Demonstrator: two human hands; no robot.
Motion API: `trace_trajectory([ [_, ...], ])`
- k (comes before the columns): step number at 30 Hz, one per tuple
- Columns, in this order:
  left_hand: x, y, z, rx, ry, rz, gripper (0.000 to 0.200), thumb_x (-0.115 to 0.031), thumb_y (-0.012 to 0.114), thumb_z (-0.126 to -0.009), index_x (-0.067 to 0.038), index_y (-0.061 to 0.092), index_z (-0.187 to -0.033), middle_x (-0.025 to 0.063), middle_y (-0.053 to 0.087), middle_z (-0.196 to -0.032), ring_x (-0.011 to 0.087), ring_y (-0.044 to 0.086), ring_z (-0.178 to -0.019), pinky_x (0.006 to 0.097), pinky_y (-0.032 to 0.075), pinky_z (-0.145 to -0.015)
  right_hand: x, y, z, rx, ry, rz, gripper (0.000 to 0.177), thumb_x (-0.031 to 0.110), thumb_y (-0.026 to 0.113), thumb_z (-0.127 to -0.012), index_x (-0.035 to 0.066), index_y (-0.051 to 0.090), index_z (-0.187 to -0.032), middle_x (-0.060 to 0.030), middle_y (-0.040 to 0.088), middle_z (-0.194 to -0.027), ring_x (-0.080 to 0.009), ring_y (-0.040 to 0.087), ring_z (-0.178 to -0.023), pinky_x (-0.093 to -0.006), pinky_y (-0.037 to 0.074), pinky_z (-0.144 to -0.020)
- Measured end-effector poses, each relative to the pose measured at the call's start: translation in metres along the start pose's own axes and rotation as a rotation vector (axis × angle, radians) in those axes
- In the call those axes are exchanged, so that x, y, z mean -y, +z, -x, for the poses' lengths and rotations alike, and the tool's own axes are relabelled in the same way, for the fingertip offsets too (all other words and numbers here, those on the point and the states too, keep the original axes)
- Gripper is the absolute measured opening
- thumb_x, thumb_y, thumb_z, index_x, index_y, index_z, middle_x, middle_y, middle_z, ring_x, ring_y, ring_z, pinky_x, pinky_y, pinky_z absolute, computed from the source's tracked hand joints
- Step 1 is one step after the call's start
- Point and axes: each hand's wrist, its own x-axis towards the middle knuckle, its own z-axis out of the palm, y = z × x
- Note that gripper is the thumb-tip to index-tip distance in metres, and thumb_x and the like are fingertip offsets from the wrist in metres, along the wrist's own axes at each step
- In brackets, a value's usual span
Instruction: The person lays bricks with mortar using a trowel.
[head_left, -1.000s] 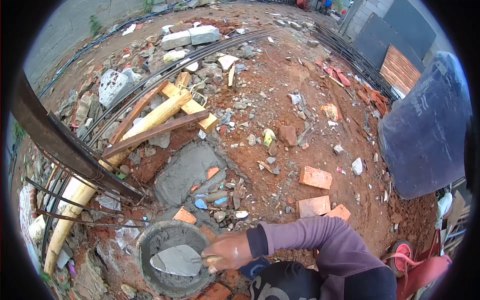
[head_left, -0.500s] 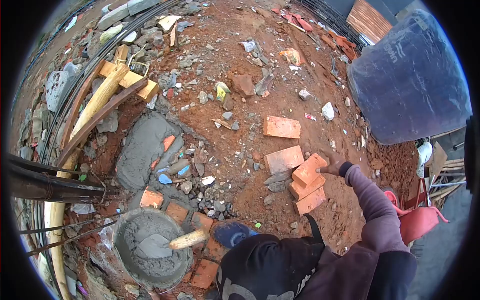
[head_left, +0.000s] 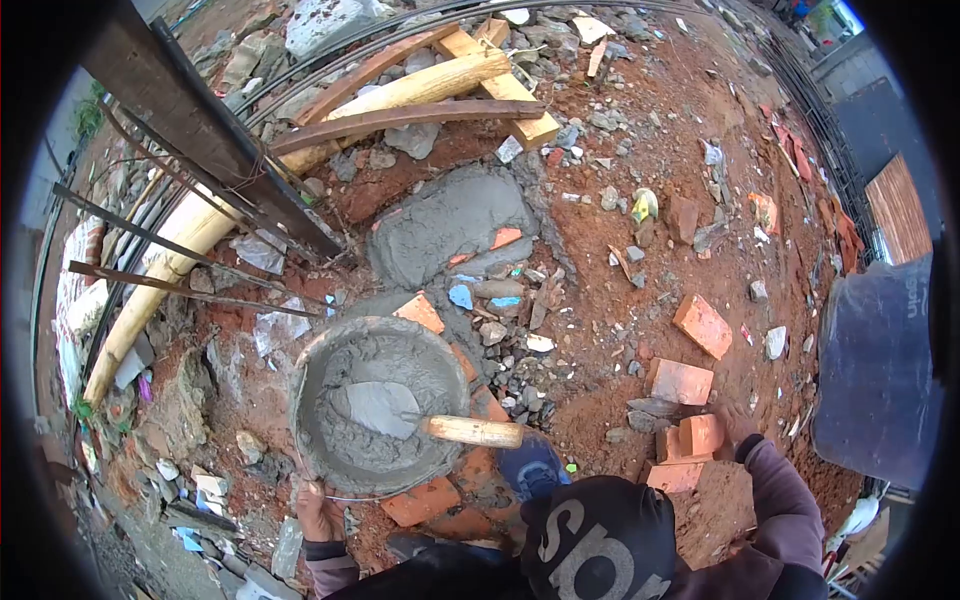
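My left hand (head_left: 318, 514) is at the lower left rim of a round bowl (head_left: 304, 430), fingers closed at its edge. Grey wet mortar (head_left: 370, 365) fills the bowl, and a trowel (head_left: 472, 431) lies in it, its wooden handle over the right rim. My right hand (head_left: 735, 425) grips the right end of an orange brick (head_left: 702, 434) on top of a small stack. Below it in the stack is another brick (head_left: 674, 477). Two more bricks, one paler (head_left: 680, 382) and one orange (head_left: 703, 326), lie on the soil beyond.
Spread mortar (head_left: 455, 222) lies behind the bowl. A dark metal post (head_left: 220, 130) with thin rods stands at the left, near wooden poles (head_left: 420, 85). Bricks (head_left: 422, 501) and a boot (head_left: 532, 467) are beside the bowl. A dark blue wrapped container (head_left: 875, 370) stands right.
The view has swung left, so the bowl and bricks appear further right. My left hand has come into view at the bowl's rim. My right hand remains at the top brick.
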Motion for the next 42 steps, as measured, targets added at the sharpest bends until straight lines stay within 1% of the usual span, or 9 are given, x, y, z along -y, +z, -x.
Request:
trace_trajectory([
  [3,0.004,0.005,0.000,-0.013,0.026,0.032,0.035,-0.016,0.064,-0.091,-0.005,0.049,-0.121,0.0023,0.059,-0.093,0.0128,0.063,-0.082,0.0368,0.063,-0.063,0.027,-0.087,0.001,0.077,-0.098,-0.399,0.104,0.037,0.089,-0.046,0.004,0.044,-0.135,-0.0160,0.058,-0.117,-0.0291,0.060,-0.103,-0.0381,0.048,-0.091],
  [8,0.002,0.014,0.002,-0.070,0.018,0.055,0.031,-0.017,0.064,-0.091,-0.006,0.051,-0.116,0.0012,0.058,-0.085,0.0135,0.063,-0.074,0.0320,0.060,-0.063,0.129,-0.188,-0.078,-0.087,0.054,-0.994,0.098,0.031,0.087,-0.056,0.006,0.041,-0.139,-0.0161,0.060,-0.115,-0.0267,0.063,-0.097,-0.0368,0.052,-0.082],
  [10,-0.001,0.019,0.002,-0.044,0.008,0.003,0.030,-0.019,0.064,-0.091,-0.005,0.052,-0.115,0.0038,0.061,-0.089,0.0163,0.065,-0.079,0.0350,0.062,-0.065,0.167,-0.208,-0.132,-0.176,0.018,-1.101,0.095,0.030,0.086,-0.060,0.008,0.041,-0.141,-0.0167,0.061,-0.116,-0.0293,0.062,-0.103,-0.0397,0.050,-0.087],
  [12,-0.009,0.027,0.007,-0.042,-0.001,-0.030,0.030,-0.020,0.064,-0.091,-0.005,0.052,-0.114,0.0050,0.063,-0.091,0.0174,0.066,-0.081,0.0362,0.062,-0.066,0.193,-0.199,-0.203,-0.554,-0.226,-0.826,0.089,0.035,0.083,-0.064,0.009,0.044,-0.139,-0.0182,0.062,-0.119,-0.0327,0.061,-0.109,-0.0425,0.048,-0.092],
  [18,-0.007,0.011,0.010,-0.102,-0.081,-0.058,0.033,-0.019,0.060,-0.094,-0.007,0.051,-0.123,0.0065,0.063,-0.103,0.0179,0.066,-0.090,0.0405,0.063,-0.070,0.297,-0.249,-0.325,-0.361,-0.249,-0.838,0.082,0.054,0.075,-0.068,0.021,0.048,-0.138,-0.0237,0.061,-0.117,-0.0390,0.061,-0.107,-0.0462,0.047,-0.092],
  [26,0.004,0.007,0.009,-0.106,-0.105,0.015,0.036,-0.023,0.061,-0.094,-0.008,0.049,-0.124,0.0073,0.060,-0.111,0.0265,0.066,-0.096,0.0468,0.062,-0.073,0.408,-0.292,-0.404,-0.383,-0.188,-0.662,0.084,0.053,0.073,-0.066,0.028,0.045,-0.141,-0.0262,0.059,-0.110,-0.0410,0.062,-0.098,-0.0471,0.050,-0.084],
  [29,0.012,-0.007,0.011,-0.058,-0.085,0.071,0.038,-0.025,0.060,-0.095,-0.008,0.047,-0.126,0.0077,0.060,-0.116,0.0269,0.066,-0.100,0.0478,0.062,-0.074,0.425,-0.297,-0.420,-0.340,-0.168,-0.585,0.081,0.051,0.073,-0.070,0.030,0.043,-0.142,-0.0231,0.054,-0.112,-0.0398,0.061,-0.100,-0.0472,0.050,-0.082],
  [35,0.007,0.023,0.011,-0.199,-0.079,0.151,0.030,-0.019,0.060,-0.094,-0.004,0.047,-0.117,0.0065,0.061,-0.098,0.0197,0.067,-0.084,0.0443,0.063,-0.072,0.441,-0.282,-0.437,-0.428,-0.149,-0.481,0.085,0.055,0.073,-0.070,0.037,0.037,-0.145,-0.0195,0.052,-0.109,-0.0375,0.063,-0.095,-0.0474,0.052,-0.079],
  [42,0.012,0.011,0.010,-0.129,-0.086,0.204,0.033,-0.019,0.060,-0.094,-0.003,0.046,-0.119,0.0105,0.060,-0.111,0.0265,0.067,-0.093,0.0476,0.061,-0.076,0.444,-0.286,-0.437,-0.356,-0.138,-0.489,0.084,0.056,0.071,-0.072,0.039,0.034,-0.146,-0.0188,0.051,-0.111,-0.0375,0.062,-0.096,-0.0467,0.052,-0.081],
])
